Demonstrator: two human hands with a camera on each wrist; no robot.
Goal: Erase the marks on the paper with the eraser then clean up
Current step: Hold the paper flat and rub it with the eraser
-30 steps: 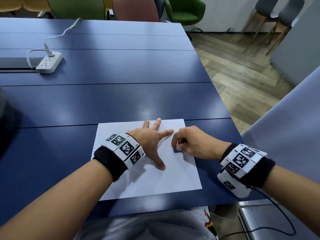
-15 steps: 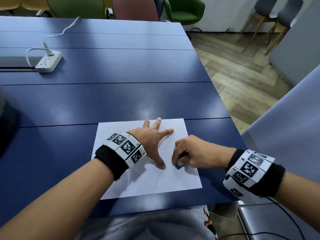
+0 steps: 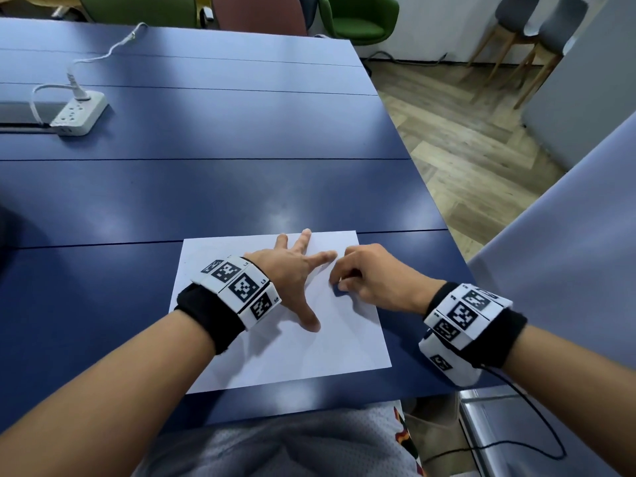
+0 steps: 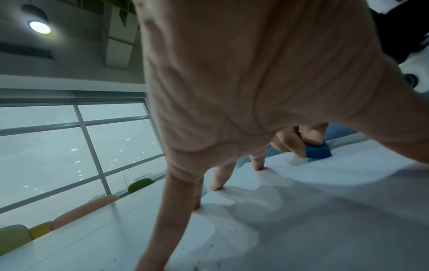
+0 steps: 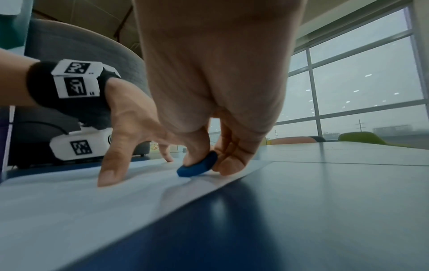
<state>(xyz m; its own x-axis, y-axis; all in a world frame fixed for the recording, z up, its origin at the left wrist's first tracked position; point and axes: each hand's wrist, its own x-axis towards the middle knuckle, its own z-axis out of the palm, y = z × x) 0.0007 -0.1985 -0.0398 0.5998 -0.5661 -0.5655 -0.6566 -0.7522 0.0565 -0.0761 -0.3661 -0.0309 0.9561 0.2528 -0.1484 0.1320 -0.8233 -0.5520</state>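
Observation:
A white sheet of paper (image 3: 309, 356) lies on the blue table near its front edge. My left hand (image 3: 296, 270) is spread flat on the paper, fingers straight, pressing it down; its fingertips (image 4: 216, 187) touch the sheet. My right hand (image 3: 364, 277) pinches a small blue eraser (image 5: 197, 166) between thumb and fingers and holds it against the paper at the right side, just beside the left index finger. The eraser (image 4: 318, 151) also shows in the left wrist view, flat on the sheet. No marks are plain on the paper; small dark crumbs (image 4: 211, 245) lie on it.
The blue table (image 3: 206, 194) stretches away, with a white power strip (image 3: 79, 113) and its cable at the far left. The table's right edge is close to the paper, with wooden floor beyond. Coloured chairs (image 3: 358, 18) stand behind the far edge.
My right hand with the eraser slid toward me half a second ago and has moved back up beside the left index finger. The left hand has stayed flat on the paper.

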